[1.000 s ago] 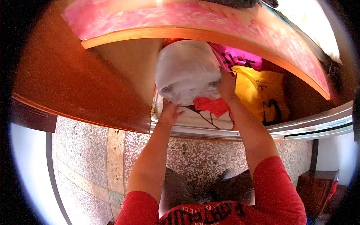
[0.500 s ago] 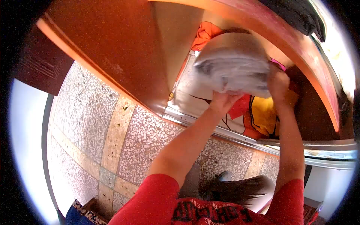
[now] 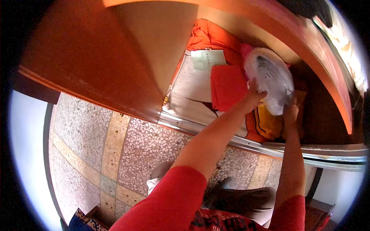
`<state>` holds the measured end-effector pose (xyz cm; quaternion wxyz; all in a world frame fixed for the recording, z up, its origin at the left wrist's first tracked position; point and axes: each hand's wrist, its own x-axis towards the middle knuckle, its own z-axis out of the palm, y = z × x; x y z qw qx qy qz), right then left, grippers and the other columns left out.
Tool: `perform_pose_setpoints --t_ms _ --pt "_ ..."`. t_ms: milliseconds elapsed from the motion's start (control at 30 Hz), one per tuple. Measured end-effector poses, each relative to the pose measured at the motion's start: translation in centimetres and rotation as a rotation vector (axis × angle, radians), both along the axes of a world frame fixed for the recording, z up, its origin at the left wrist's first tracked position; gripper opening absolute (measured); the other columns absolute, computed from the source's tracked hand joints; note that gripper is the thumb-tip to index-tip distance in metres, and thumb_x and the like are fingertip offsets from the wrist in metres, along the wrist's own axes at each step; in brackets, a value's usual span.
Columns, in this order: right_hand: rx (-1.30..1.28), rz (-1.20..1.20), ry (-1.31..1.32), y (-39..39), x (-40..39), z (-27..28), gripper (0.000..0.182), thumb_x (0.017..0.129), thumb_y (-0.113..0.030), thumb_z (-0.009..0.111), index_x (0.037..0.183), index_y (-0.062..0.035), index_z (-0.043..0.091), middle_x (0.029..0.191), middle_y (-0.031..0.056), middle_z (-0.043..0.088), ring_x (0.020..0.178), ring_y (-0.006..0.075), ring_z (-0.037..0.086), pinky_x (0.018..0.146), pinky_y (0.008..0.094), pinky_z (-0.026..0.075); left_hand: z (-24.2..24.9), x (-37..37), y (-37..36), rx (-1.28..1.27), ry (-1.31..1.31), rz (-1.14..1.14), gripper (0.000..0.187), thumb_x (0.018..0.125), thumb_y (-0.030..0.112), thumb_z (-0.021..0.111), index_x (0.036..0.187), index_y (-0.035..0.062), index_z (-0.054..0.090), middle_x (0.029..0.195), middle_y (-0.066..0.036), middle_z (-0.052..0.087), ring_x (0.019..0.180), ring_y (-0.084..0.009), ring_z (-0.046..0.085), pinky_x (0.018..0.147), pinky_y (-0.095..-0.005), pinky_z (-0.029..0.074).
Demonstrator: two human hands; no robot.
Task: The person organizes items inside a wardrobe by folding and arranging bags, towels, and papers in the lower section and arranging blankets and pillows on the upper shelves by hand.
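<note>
A pale bundle in shiny clear plastic (image 3: 273,79) is between my two hands at the right side of a low wooden compartment. My left hand (image 3: 256,95) grips its lower left edge, thumb towards me. At its lower right corner, my right hand (image 3: 291,112) is closed on the plastic; its fingers are partly hidden. Yellow cloth (image 3: 268,124) with a dark trim lies beneath and in front of the bundle. To the left is a folded red cloth (image 3: 228,87), with a pale green printed paper (image 3: 208,59) behind it.
Orange cloth (image 3: 211,34) fills the back left corner, and a white cloth (image 3: 187,86) covers the left floor of the compartment. A metal sliding track (image 3: 185,124) edges the front. The curved wooden edge (image 3: 308,50) arches overhead at right. Speckled tile floor (image 3: 148,144) lies below.
Both hands have shifted right and lower with the bundle, which is now turned more upright. The red cloth and the green paper have come into full view.
</note>
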<state>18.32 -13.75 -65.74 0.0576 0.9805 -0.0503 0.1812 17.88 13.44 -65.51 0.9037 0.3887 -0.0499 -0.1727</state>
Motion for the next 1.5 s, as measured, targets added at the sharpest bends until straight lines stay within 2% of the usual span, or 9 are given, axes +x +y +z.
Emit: perform_pose_setpoints --t_ms 167,267,467,667,833,967,1167,1400,1500 --pt "-0.460 -0.185 0.639 4.6 -2.3 -1.3 0.054 0.094 -0.025 0.048 0.138 0.0003 0.031 0.130 0.0211 0.047 0.112 0.0324 0.051 0.094 0.0403 0.043 -0.4 -3.7 4.1 0.500 -0.175 -0.168 0.089 0.080 0.015 0.066 0.147 0.0104 0.008 0.148 -0.014 0.025 0.126 -0.0299 0.036 0.096 -0.0416 0.041" --pt "0.391 0.109 0.227 -11.8 3.8 -16.8 0.051 0.092 -0.024 0.051 0.134 0.0004 0.036 0.130 0.0263 0.045 0.114 0.0355 0.050 0.095 0.0433 0.041 -9.0 -3.9 2.9 0.649 -0.722 0.011 0.079 0.078 0.015 0.066 0.143 0.0045 0.022 0.140 -0.019 0.037 0.117 -0.0296 0.048 0.088 -0.0418 0.045" --pt "-0.060 0.026 0.245 13.9 -3.9 9.1 0.049 0.086 -0.017 0.057 0.129 -0.0002 0.042 0.129 0.0230 0.047 0.114 0.0377 0.049 0.097 0.0465 0.039 2.1 -14.2 8.9 1.479 -0.804 -1.003 0.028 0.080 0.016 0.056 0.103 0.0000 0.057 0.095 -0.023 0.058 0.086 -0.0353 0.059 0.074 -0.0499 0.046" --pt "0.243 0.585 0.088 21.8 -3.8 7.4 0.035 0.082 -0.012 0.060 0.115 -0.0013 0.056 0.118 0.0224 0.055 0.113 0.0370 0.049 0.100 0.0418 0.037 8.8 -22.3 10.6 1.323 -1.087 -0.998 0.032 0.081 0.013 0.053 0.112 0.0021 0.054 0.091 -0.021 0.059 0.084 -0.0359 0.062 0.068 -0.0474 0.050" --pt "0.304 0.662 0.496 26.4 -5.3 2.4 0.037 0.080 -0.012 0.062 0.115 -0.0004 0.056 0.121 0.0225 0.051 0.118 0.0363 0.044 0.102 0.0411 0.035 7.1 -23.3 10.6 1.351 -1.015 -0.813 0.034 0.081 0.012 0.053 0.114 0.0025 0.054 0.099 -0.019 0.059 0.089 -0.0370 0.061 0.071 -0.0500 0.049" --pt "-0.140 0.607 0.300 27.4 -5.7 -0.4 0.037 0.075 -0.010 0.062 0.111 -0.0038 0.061 0.121 0.0205 0.051 0.121 0.0383 0.040 0.101 0.0496 0.030 4.7 -23.4 11.1 1.478 -1.031 -0.995 0.033 0.081 0.014 0.054 0.113 0.0034 0.055 0.101 -0.018 0.059 0.090 -0.0366 0.060 0.077 -0.0547 0.047" --pt "-0.017 0.620 0.115 29.6 -6.1 0.4 0.026 0.073 -0.015 0.056 0.095 -0.0032 0.067 0.115 0.0188 0.055 0.116 0.0381 0.042 0.094 0.0554 0.031 4.6 -24.1 10.9 1.404 -1.085 -0.833 0.029 0.082 0.016 0.055 0.109 0.0048 0.057 0.101 -0.018 0.060 0.094 -0.0354 0.059 0.081 -0.0570 0.044" --pt "-0.035 0.381 -0.050 28.1 -4.3 3.6 0.022 0.070 -0.012 0.062 0.091 -0.0115 0.069 0.110 0.0134 0.058 0.108 0.0338 0.049 0.086 0.0448 0.040 4.7 -24.2 11.5 1.430 -1.025 -0.886 0.022 0.086 0.018 0.050 0.101 0.0055 0.060 0.100 -0.017 0.060 0.092 -0.0338 0.059 0.079 -0.0568 0.043" --pt "0.140 0.657 0.204 28.4 -4.5 -0.2 0.027 0.071 -0.011 0.061 0.097 -0.0097 0.067 0.106 0.0152 0.059 0.106 0.0345 0.052 0.085 0.0436 0.044 4.2 -24.6 11.5 1.401 -1.061 -0.829 0.023 0.087 0.018 0.049 0.102 0.0055 0.060 0.099 -0.017 0.059 0.092 -0.0337 0.059 0.079 -0.0568 0.043"
